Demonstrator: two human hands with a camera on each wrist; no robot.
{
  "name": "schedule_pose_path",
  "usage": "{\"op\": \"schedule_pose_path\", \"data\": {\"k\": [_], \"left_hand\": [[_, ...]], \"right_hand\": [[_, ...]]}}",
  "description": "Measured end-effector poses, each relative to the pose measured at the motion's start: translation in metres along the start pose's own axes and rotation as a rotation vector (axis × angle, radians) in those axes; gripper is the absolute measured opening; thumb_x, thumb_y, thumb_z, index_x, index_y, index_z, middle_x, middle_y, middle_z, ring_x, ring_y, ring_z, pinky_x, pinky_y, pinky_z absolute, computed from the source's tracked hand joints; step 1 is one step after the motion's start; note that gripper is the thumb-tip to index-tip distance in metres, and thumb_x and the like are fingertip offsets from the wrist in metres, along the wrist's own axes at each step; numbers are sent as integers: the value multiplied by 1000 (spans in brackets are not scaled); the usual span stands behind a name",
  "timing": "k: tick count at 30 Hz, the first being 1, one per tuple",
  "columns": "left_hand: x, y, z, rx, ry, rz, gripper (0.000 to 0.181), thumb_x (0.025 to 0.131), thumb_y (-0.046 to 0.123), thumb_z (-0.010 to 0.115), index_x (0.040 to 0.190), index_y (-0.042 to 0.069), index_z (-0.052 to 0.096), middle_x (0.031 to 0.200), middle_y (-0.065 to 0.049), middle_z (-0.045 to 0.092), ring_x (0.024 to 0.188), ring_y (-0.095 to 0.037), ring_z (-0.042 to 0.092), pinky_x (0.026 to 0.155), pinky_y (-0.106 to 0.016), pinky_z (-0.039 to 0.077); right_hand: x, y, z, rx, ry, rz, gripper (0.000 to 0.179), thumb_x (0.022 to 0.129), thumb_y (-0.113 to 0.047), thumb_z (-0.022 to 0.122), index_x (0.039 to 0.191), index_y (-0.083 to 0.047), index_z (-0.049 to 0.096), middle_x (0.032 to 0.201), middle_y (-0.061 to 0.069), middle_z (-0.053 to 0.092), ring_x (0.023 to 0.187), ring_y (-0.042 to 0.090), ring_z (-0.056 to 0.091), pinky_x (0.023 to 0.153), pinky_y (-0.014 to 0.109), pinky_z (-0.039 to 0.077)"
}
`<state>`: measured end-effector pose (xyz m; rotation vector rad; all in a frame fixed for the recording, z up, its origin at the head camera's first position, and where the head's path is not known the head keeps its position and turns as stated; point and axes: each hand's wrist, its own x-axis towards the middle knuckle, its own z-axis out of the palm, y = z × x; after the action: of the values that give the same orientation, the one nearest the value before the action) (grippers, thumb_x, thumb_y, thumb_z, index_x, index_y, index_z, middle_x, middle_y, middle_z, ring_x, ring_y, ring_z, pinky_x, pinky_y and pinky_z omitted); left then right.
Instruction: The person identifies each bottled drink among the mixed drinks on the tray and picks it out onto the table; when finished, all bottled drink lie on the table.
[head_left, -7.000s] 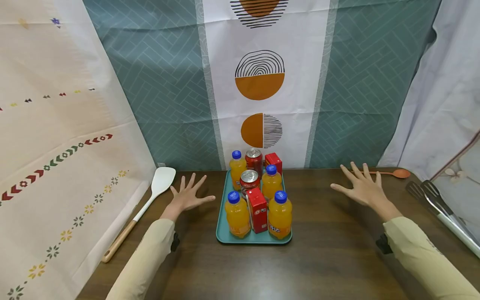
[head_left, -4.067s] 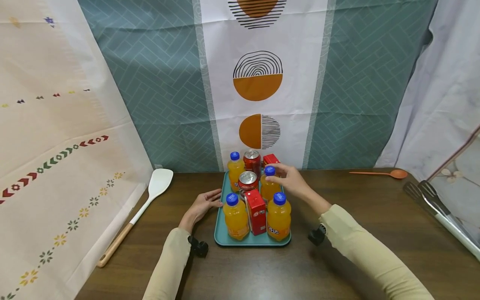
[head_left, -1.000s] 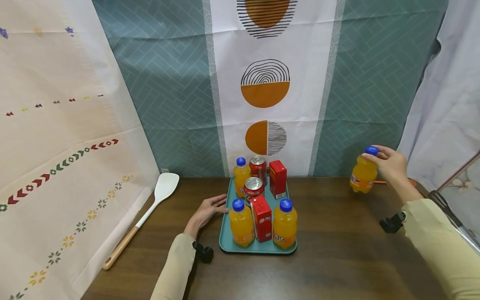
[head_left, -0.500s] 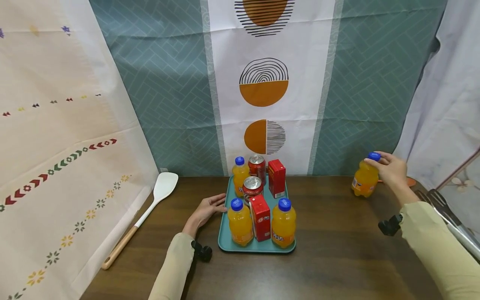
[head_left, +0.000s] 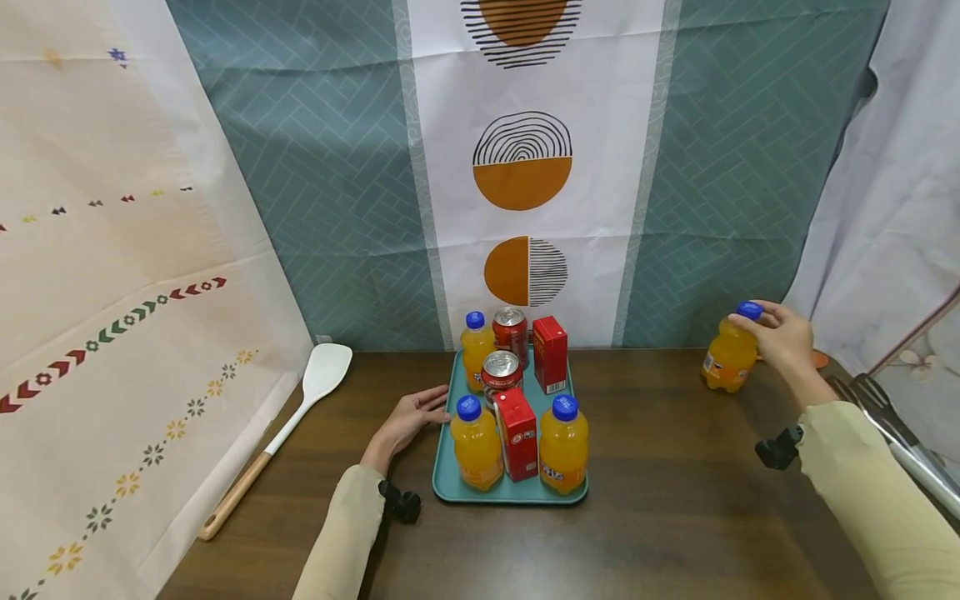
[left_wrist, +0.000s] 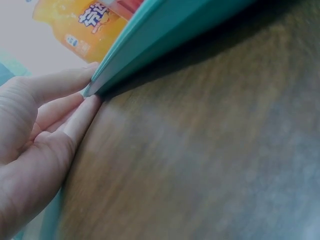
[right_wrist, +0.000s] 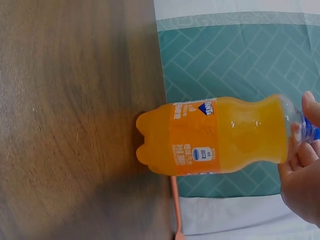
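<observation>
At the back right of the table my right hand (head_left: 783,340) grips an orange soda bottle (head_left: 729,358) by its neck, just under the blue cap. The bottle stands nearly upright, its base at the tabletop in the right wrist view. A teal tray (head_left: 444,467) sits in the middle. My left hand (head_left: 408,421) pinches its left rim, thumb above and fingers against the outer side, as the left wrist view shows. On the tray are three more orange soda bottles (head_left: 564,446), two red cans (head_left: 501,375) and two red drink cartons (head_left: 550,354).
A white spatula (head_left: 303,408) with a wooden handle lies at the left. Behind the right hand is an orange spoon (right_wrist: 176,210), mostly hidden in the head view. Metal-handled utensils (head_left: 900,433) lie along the right edge. Patterned cloths hang behind and at both sides.
Both hands were spread apart. The left hand took the tray's rim; the right gripped a bottle on the tray and carried it right, then lowered it slightly. Little differs over the last half second.
</observation>
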<state>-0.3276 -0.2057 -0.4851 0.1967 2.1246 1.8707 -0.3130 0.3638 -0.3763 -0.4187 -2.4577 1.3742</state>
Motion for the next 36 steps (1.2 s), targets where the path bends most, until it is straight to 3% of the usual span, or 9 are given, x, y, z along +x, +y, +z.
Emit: {"op": "schedule_pose_path", "data": {"k": [3,9,16,20,23,25,31,35,36], "left_hand": [[0,0,1,-6,2,-8,64,90,-3,63,148,-3,36,152,-24,39,139,-37,43,109,-38,43],[1,0,0,-2,3,-6,64,90,-3,63,148,-4,36,152,-25,39,139,-38,43,109,-39,42],[0,1,1,-3,-1,-2,63,90,-4,62,148,-4,36,152,-25,39,138,-38,43,109,-38,42],[-1,2,1,-3,-3,-2,64,90,-3,62,148,-4,35,152,-26,38,138,-38,43,108,-38,42],[-1,2,1,-5,-6,-5,64,90,-3,62,148,-4,35,152,-25,38,139,-38,43,109,-38,42],[0,2,0,-4,-4,-7,64,90,-3,63,148,-4,35,152,-25,38,139,-38,43,109,-38,42],[1,0,0,0,1,-12,64,90,-2,64,148,-3,36,152,-25,39,139,-37,43,110,-39,41],[2,-1,-1,0,5,-14,64,90,-2,64,148,-3,37,152,-24,40,139,-37,44,110,-39,42],[2,-1,-1,1,6,-13,64,90,-1,64,148,-3,37,152,-24,40,139,-36,44,110,-39,42]], "right_hand": [[0,0,-1,-23,-16,-15,79,89,-56,59,143,-1,43,145,30,45,105,19,55,58,0,43],[0,0,-2,-12,-33,-14,79,88,-57,59,143,-2,43,145,32,43,83,-11,41,58,2,46],[0,-1,-2,-22,-34,-31,81,90,-55,59,146,0,39,144,32,44,77,-13,40,57,6,49],[-1,-2,-3,-29,-24,-64,80,89,-54,61,144,1,41,121,11,59,77,-12,40,57,5,48],[-2,-3,-3,-28,-21,-84,78,89,-53,62,142,1,43,103,-11,50,78,-12,41,58,3,46],[-2,-4,-4,-29,-28,-94,78,90,-52,62,143,1,42,103,-12,49,81,-9,41,59,2,45],[-2,-7,-8,-45,-45,-88,80,91,-53,59,147,0,38,125,5,51,97,0,45,75,9,48],[-2,-9,-11,-6,-40,-105,79,91,-50,61,147,1,37,106,-22,51,88,-13,41,70,2,42],[-2,-11,-12,8,-39,-111,79,91,-50,61,147,0,37,104,-26,50,87,-14,41,77,4,45]]}}
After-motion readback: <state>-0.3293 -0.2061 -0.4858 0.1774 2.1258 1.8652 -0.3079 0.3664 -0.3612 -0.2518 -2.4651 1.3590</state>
